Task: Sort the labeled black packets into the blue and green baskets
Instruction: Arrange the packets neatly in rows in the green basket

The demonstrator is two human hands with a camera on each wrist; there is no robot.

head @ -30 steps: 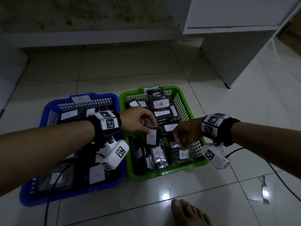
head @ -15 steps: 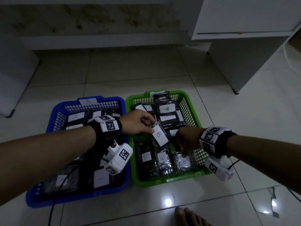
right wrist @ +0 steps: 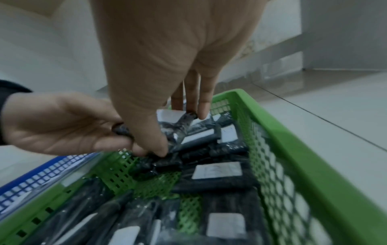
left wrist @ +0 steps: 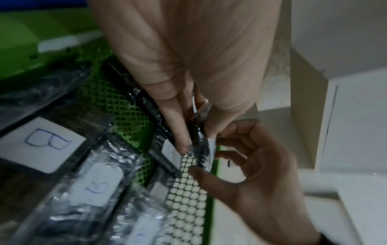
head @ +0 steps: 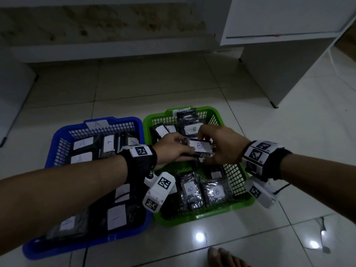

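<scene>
A black packet (head: 199, 148) with a white "B" label hangs over the middle of the green basket (head: 239, 204), held from both sides. My left hand (head: 187, 147) pinches its left end between thumb and fingers. My right hand (head: 207, 149) grips its right end, fingers on the far edge and thumb on the near edge. In the left wrist view my left fingers (left wrist: 178, 132) pinch the packet (left wrist: 201, 149). The right wrist view shows my right thumb (right wrist: 155, 140) pressing on the packet (right wrist: 176, 132). The blue basket (head: 57, 137) stands to the left with packets labelled "A".
The green basket holds several "B" packets, some at its near end (head: 216, 192) and some at its far end (head: 192, 129). Both baskets stand on a tiled floor. A white cabinet (head: 279, 54) stands at the back right. A bare foot (head: 223, 257) is near the bottom edge.
Earlier my left hand alone held the "B" packet. It has moved toward the far part of the green basket and lies flatter, and my right hand has come across and taken hold of it.
</scene>
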